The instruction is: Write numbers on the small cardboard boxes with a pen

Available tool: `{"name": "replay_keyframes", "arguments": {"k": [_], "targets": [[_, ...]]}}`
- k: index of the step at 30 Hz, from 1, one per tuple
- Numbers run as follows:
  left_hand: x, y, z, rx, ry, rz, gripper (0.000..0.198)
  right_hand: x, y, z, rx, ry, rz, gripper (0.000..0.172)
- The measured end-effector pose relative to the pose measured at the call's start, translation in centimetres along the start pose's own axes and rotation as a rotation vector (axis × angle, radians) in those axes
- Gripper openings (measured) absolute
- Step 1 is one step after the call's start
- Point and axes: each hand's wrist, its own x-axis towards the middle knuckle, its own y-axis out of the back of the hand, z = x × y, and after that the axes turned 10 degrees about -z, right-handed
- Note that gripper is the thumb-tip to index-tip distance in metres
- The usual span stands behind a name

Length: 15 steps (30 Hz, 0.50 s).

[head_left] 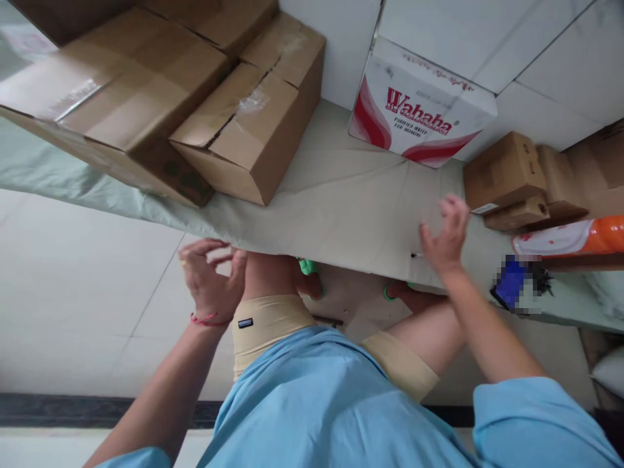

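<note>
My left hand [210, 279] hovers off the near edge of the cloth-covered table [312, 224], above the floor beside my thigh. Its fingers are curved and the thumb stands apart, with nothing visible between them. Over the table, my right hand [446, 237] is raised with loosely bent, spread fingers, slightly blurred, and appears to hold nothing. Just left of that wrist lies a thin pen-like thing [415, 255] with a dark tip; the hand may hide part of it. A white and red Wahaba-lettered water carton [419, 107] stands behind the right hand.
Brown cardboard boxes [258, 104] sit on the table's left, one taped larger box [121, 84] beside them. Smaller brown boxes [507, 172] are at right, near an orange and white roll-shaped package [575, 237] and a blurred-out blue item [511, 283]. White tiles [531, 52] back the table.
</note>
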Motion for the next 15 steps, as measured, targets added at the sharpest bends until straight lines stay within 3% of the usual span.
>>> {"name": "replay_keyframes", "arguments": {"k": [3, 5, 10, 13, 15], "targets": [[5.0, -0.3, 0.9, 0.113, -0.148, 0.180, 0.069, -4.1, -2.9, -7.6, 0.153, 0.075, -0.062, 0.051], [8.2, -0.6, 1.7, 0.189, -0.183, 0.196, 0.087, -5.4, -4.2, -9.8, 0.195, 0.065, -0.096, 0.050], [13.2, -1.8, 4.6, 0.356, -0.115, -0.001, 0.130, -5.8, -5.4, -9.6, 0.177, -0.076, 0.011, 0.042], [14.0, -3.0, 6.0, 0.360, -0.018, -0.100, 0.126, -5.6, -5.5, -9.2, 0.193, -0.173, 0.051, 0.037], [14.0, -3.6, 6.5, 0.327, 0.003, -0.077, 0.113, -5.6, -5.6, -9.2, 0.199, -0.217, 0.044, 0.036]]}}
